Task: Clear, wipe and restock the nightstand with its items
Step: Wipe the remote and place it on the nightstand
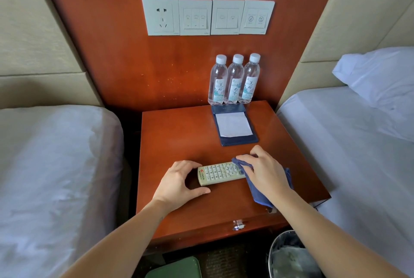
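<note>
My left hand [179,180] holds the left end of the remote control [220,173], with the fingers curled on its far edge and the thumb at its near edge. My right hand [265,171] grips a blue cloth [257,194] and presses it on the right end of the remote control. Part of the cloth comes out under my wrist. The remote control lies flat near the front of the nightstand [179,136], buttons up. At the back right stand three water bottles [235,80] in a row, touching each other. Just in front of them lies a notepad [234,124] in a dark blue holder. The left bed [56,165] and the right bed [347,143] stand beside the nightstand.
</note>
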`<action>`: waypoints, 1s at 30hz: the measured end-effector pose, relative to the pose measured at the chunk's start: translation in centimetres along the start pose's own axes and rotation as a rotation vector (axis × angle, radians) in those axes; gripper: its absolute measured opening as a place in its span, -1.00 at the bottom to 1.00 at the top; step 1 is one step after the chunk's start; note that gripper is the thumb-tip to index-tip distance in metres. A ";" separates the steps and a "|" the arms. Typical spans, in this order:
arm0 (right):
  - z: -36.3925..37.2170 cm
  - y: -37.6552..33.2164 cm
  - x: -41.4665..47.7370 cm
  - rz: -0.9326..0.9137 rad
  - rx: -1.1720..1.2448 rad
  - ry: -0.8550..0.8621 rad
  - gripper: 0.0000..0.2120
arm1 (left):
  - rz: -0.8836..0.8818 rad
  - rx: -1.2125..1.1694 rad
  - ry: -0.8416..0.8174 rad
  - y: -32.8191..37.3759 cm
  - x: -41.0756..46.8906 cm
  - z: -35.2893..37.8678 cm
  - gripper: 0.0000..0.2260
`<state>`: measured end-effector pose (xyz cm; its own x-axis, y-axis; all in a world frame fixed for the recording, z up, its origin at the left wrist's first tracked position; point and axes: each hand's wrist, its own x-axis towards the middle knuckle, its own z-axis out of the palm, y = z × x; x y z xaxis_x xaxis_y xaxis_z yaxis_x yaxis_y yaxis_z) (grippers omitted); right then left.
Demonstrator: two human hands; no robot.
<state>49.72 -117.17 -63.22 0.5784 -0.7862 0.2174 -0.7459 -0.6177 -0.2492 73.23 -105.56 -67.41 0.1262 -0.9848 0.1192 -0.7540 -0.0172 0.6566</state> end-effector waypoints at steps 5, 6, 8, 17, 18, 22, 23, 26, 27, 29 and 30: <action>0.0 -4.3 -1.0 -0.064 0.025 0.121 -0.69 | 0.024 -0.001 0.046 -0.5 0.1 0.3 -0.51; 0.5 -5.7 -1.3 -0.120 0.037 0.126 -0.71 | 0.028 -0.007 0.051 -0.5 0.1 0.4 -0.51; 1.7 -8.2 -2.0 -0.215 0.028 0.099 -0.72 | 0.043 -0.015 0.064 -0.5 0.1 0.4 -0.53; -0.1 -1.5 -2.5 -0.190 -0.142 0.103 -0.64 | 0.043 0.004 0.046 -0.7 0.1 0.6 -0.54; -0.4 -0.5 -2.6 -0.163 -0.160 0.085 -0.63 | 0.042 0.007 0.043 -0.6 0.1 0.6 -0.54; -1.1 1.2 -2.6 0.036 -0.084 0.080 -0.70 | 0.036 0.019 0.044 -0.6 0.3 0.6 -0.53; -1.2 0.9 -2.5 0.080 -0.040 0.093 -0.72 | 0.032 0.018 0.045 -0.6 0.3 0.6 -0.53; -0.6 -2.8 -1.8 0.013 0.050 0.151 -0.71 | 0.027 0.014 0.056 -0.4 0.3 0.5 -0.52; 0.0 -4.7 -1.7 -0.066 0.061 0.149 -0.71 | 0.036 0.017 0.059 -0.3 0.2 0.5 -0.51; 1.5 -7.6 -1.9 -0.207 0.041 0.109 -0.71 | 0.052 0.009 0.055 -0.4 0.1 0.5 -0.51; 2.0 -8.2 -2.1 -0.230 0.023 0.080 -0.70 | 0.053 0.007 0.050 -0.4 0.1 0.5 -0.52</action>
<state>55.25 -110.51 -63.51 0.7038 -0.6211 0.3447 -0.5891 -0.7815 -0.2054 73.21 -105.72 -68.05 0.1181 -0.9745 0.1906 -0.7650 0.0331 0.6432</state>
